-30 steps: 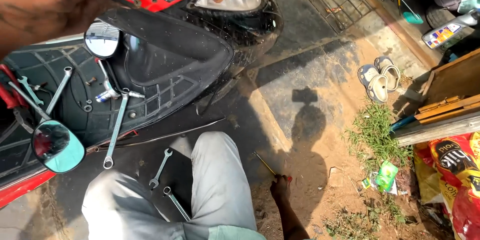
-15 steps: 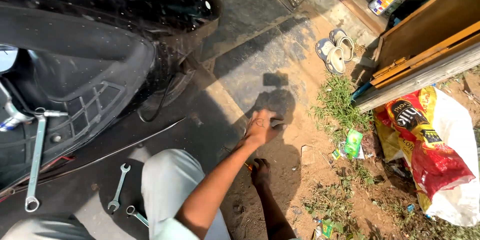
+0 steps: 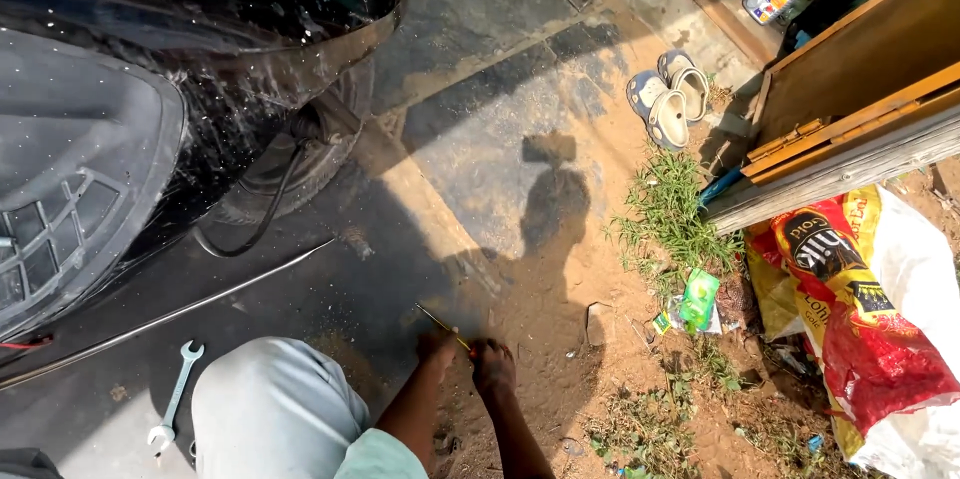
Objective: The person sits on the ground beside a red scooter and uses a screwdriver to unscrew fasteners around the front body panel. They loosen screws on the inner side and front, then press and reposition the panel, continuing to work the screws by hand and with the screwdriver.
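My right hand (image 3: pixel 436 347) reaches down to the dirt ground, its fingers closed on a thin yellow tool with a red grip (image 3: pixel 432 317) that lies low to the ground. My bare foot (image 3: pixel 494 369) rests right beside that hand. My knee in grey trousers (image 3: pixel 270 409) is bent at the bottom left. A silver spanner (image 3: pixel 175 397) lies on the concrete left of the knee. My left hand is out of view.
A black scooter (image 3: pixel 150 89) with its front wheel (image 3: pixel 320 139) fills the upper left; a long metal rod (image 3: pixel 200 304) lies beside it. Sandals (image 3: pixel 668 99), grass (image 3: pixel 665 219), a green wrapper (image 3: pixel 698 299), a red sack (image 3: pixel 850 319) and a wooden door (image 3: pixel 860 59) stand to the right.
The view swung right, away from the scooter's footboard and its spanners. My right arm came into view, stretched out, then dropped to the thin tool beside my foot.
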